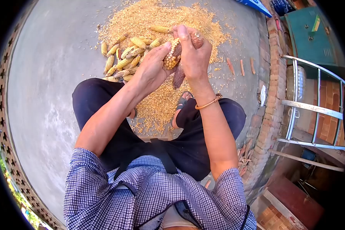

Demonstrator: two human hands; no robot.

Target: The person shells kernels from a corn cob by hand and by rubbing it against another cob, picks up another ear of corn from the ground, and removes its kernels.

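Concrete floor (46, 96) is kernel-strewn; a part-shelled corn ear (172, 59) is gripped by the left hand (154, 64), protruding beside a bare cob (178, 77) clasped by the right hand (196, 55).

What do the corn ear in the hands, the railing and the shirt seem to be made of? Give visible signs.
Corn ear: plant matter, slightly glossy; kernels stand in rows. Railing: probably painted metal, smooth, since its slim bars shine. Shirt: matte cloth, by its soft creases; the fibre is unclear.
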